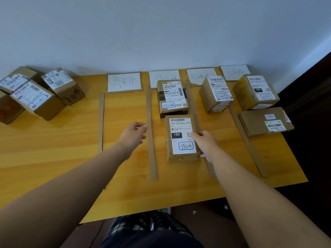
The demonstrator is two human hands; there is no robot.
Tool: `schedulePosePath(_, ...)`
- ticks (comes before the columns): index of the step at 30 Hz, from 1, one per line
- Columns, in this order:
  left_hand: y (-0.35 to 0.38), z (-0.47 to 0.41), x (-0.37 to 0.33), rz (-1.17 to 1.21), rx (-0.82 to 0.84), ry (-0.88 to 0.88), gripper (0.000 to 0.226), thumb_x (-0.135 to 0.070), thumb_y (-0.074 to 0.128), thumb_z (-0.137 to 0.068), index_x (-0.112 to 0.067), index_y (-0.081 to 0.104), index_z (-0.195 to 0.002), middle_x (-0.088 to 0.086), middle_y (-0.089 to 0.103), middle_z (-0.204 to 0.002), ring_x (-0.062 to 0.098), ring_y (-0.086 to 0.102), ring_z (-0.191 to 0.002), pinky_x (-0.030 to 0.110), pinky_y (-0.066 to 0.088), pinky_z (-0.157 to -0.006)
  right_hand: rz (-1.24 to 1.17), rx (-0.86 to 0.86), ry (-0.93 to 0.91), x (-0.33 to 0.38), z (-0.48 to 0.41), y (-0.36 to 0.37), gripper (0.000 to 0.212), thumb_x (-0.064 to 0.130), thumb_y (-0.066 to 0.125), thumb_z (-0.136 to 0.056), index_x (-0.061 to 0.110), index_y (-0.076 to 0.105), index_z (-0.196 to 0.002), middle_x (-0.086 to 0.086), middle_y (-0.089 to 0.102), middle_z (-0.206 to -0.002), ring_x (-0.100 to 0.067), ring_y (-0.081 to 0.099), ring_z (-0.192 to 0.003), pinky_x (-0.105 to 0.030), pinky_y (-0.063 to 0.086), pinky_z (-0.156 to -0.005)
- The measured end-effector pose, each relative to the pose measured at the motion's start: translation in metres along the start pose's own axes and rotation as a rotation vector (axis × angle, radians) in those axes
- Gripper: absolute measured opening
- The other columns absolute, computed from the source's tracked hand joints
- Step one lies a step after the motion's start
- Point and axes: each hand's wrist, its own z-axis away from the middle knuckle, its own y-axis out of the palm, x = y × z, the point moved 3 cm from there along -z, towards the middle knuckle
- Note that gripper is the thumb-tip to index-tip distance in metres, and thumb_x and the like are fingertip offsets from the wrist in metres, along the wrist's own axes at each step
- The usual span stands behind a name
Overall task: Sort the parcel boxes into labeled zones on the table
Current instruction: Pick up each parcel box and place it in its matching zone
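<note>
Head view, left hand: arm stretched forward, fingers loosely curled on nothing, above the bare table left of a cardboard strip.
Parcel box: flat in the second zone, just in front of another box.
Its label: "15H-159-A03-210", "15H", handwriting boxed in blue.
Right hand: fingers on the label, thumb at the near right corner, gripping the box's right edge.

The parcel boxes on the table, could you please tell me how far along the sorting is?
Done: four boxes sit in the zones, one in the second, one in the third, two in the fourth. In hand: the right hand rests on the box in the second zone; the left hand is empty. Left: the unsorted pile; the first zone holds nothing.
</note>
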Motion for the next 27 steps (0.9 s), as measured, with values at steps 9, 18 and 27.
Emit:
schedulePosePath(9, -0.001, 0.0, -0.002, -0.001, -0.009, 0.004, 0.028, -0.034, 0.043, -0.1, -0.016, 0.051, -0.12, 0.004, 0.058, -0.115, 0.021, 0.058, -0.102, 0.031, 0.046, -0.081, 0.212, -0.052, -0.072, 0.017, -0.007, -0.003, 0.027, 0.042, 0.053, -0.093, 0.017, 0.053, -0.102, -0.005, 0.07, -0.099, -0.024, 0.066, -0.091, -0.045, 0.056, -0.084)
schedulePosePath(18, -0.013, 0.005, -0.016, -0.036, -0.022, 0.086, 0.03, -0.033, 0.044, -0.1, -0.016, 0.05, -0.124, 0.003, 0.059, -0.114, 0.02, 0.059, -0.102, 0.029, 0.047, -0.079, 0.689, -0.264, -0.209, 0.047, 0.012, -0.004, 0.024, 0.037, 0.051, -0.094, 0.015, 0.05, -0.103, -0.002, 0.061, -0.093, -0.022, 0.06, -0.08, -0.031, 0.042, -0.055)
schedulePosePath(27, -0.079, 0.013, -0.02, -0.041, -0.094, 0.176, 0.027, -0.03, 0.049, -0.098, -0.015, 0.054, -0.12, 0.005, 0.06, -0.112, 0.019, 0.062, -0.097, 0.026, 0.049, -0.073, 0.773, -0.223, -0.508, 0.096, 0.053, 0.035, 0.021, 0.024, 0.044, -0.096, 0.01, 0.056, -0.105, -0.006, 0.062, -0.1, -0.025, 0.056, -0.093, -0.036, 0.05, -0.065)
